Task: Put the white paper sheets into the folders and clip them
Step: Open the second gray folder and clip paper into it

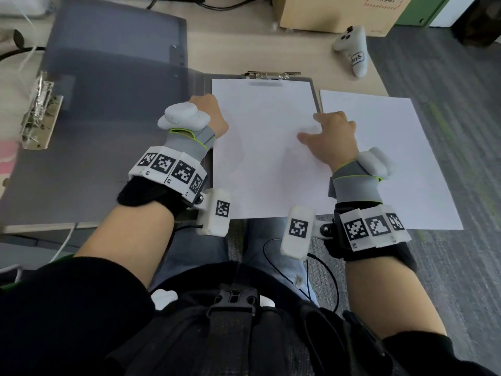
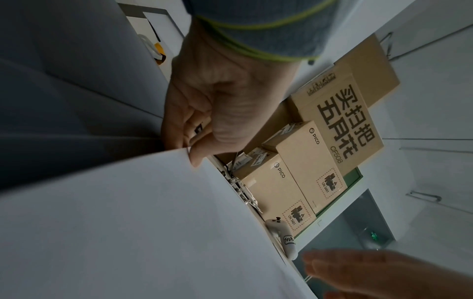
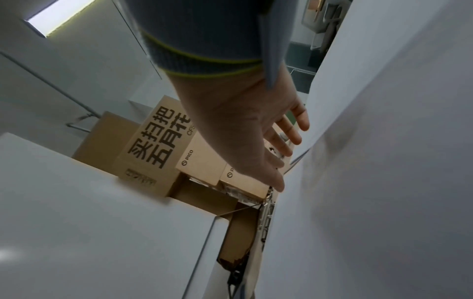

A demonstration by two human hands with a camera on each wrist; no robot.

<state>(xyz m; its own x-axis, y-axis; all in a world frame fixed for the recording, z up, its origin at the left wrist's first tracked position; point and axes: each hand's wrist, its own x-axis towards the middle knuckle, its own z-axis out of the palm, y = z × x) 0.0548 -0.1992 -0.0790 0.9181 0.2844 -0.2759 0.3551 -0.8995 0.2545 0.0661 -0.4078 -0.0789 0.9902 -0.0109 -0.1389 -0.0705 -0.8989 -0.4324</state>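
A white paper sheet (image 1: 265,147) lies on the right half of an open grey folder (image 1: 108,104), its top edge just below the folder's metal clip (image 1: 272,75). My left hand (image 1: 210,115) pinches the sheet's left edge between thumb and fingers (image 2: 193,157). My right hand (image 1: 330,137) rests flat on the sheet's right side with fingers straight (image 3: 279,149). A second white sheet (image 1: 385,158) lies to the right, hanging over the table edge.
Another folder clip (image 1: 38,115) lies at the far left on the folder's open cover. A white controller (image 1: 352,50) and cardboard boxes (image 1: 333,12) sit at the back right of the wooden table (image 1: 230,44). Cables run at the left and back.
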